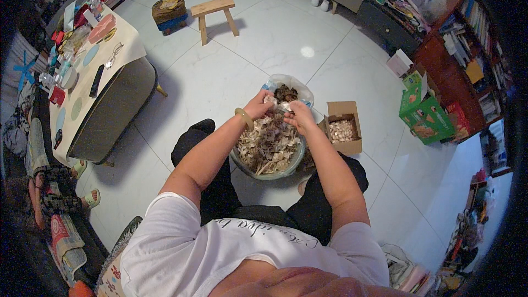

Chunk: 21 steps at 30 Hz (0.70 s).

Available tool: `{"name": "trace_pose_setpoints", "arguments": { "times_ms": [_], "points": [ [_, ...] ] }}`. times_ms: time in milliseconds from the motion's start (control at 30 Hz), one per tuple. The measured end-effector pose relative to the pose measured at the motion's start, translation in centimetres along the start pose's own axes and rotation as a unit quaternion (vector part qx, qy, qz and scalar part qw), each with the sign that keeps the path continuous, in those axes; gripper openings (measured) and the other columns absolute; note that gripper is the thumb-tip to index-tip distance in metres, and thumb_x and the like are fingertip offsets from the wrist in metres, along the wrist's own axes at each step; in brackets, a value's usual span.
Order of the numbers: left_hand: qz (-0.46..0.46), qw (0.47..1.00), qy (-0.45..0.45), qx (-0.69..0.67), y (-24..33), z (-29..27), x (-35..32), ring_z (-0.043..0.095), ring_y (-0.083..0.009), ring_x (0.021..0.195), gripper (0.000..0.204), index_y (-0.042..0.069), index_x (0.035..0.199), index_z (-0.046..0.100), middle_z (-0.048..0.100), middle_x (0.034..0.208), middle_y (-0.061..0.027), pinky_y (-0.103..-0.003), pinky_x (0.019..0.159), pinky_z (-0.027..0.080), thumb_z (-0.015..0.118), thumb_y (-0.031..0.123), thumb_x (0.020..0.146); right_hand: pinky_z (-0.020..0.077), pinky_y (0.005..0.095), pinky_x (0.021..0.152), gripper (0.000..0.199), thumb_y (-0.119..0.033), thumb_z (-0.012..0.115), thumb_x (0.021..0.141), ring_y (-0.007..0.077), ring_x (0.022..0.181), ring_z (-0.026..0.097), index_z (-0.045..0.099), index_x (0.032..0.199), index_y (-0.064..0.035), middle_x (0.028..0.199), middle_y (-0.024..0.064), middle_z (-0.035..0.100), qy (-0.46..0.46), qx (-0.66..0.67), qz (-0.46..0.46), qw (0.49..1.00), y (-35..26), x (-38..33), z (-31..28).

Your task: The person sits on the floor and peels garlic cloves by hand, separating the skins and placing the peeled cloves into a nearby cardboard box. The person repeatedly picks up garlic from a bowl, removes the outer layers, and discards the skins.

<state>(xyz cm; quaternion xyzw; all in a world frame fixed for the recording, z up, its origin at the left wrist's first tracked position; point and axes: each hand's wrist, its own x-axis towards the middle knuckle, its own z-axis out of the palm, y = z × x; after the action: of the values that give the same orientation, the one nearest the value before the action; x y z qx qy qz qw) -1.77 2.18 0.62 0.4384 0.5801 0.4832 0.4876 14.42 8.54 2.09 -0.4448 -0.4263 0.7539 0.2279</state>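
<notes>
Both hands meet over the far rim of a round basin (300,164) heaped with pale, papery garlic skins (269,146). My left hand (257,106), with a pale bangle on its wrist, is closed around a whitish garlic bulb (270,99). My right hand (300,119) has its fingers pinched at a small white piece (286,106) beside the bulb, probably garlic; the fingers partly hide it. Just beyond the hands stands a white plastic bag (302,89) with dark brown, clumpy matter (285,93) inside. To the right, an open cardboard box (356,146) holds many garlic cloves (341,130).
A wooden stool (213,6) and a low brown-covered seat (169,12) stand ahead on the tiled floor. At left is a cluttered table (82,93). A green carton (426,111) sits near the bookshelf (467,49) at right. Another person's slippered foot (92,198) shows at far left.
</notes>
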Motion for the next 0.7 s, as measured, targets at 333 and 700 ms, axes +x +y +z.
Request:
{"name": "trace_pose_setpoints", "arguments": {
  "times_ms": [333,700],
  "points": [
    [-0.021,1.0,-0.007,0.013,0.3,-0.1,-0.2,0.048,-0.011,0.068,0.029,0.007,0.104,0.039,0.049,0.082,-0.0038,-0.024,0.057,0.042,0.051,0.019,0.079,0.0476,0.0233,0.05,0.017,-0.017,0.043,0.083,0.0107,0.062,0.049,0.046,0.094,-0.0056,0.084,0.0025,0.046,0.042,-0.098,-0.02,0.994,0.2,0.4,-0.1],
    [0.03,0.998,0.027,0.047,1.1,0.0,-0.4,0.051,-0.0135,0.073,0.043,0.005,0.102,0.039,0.052,0.083,-0.0092,-0.026,0.063,0.043,0.061,0.025,0.072,0.0439,0.0225,0.046,0.017,-0.018,0.043,0.083,0.0096,0.056,0.048,0.047,0.094,-0.0064,0.079,0.0032,0.049,0.071,-0.126,-0.069,0.987,0.5,1.2,-0.6]
  ]
}}
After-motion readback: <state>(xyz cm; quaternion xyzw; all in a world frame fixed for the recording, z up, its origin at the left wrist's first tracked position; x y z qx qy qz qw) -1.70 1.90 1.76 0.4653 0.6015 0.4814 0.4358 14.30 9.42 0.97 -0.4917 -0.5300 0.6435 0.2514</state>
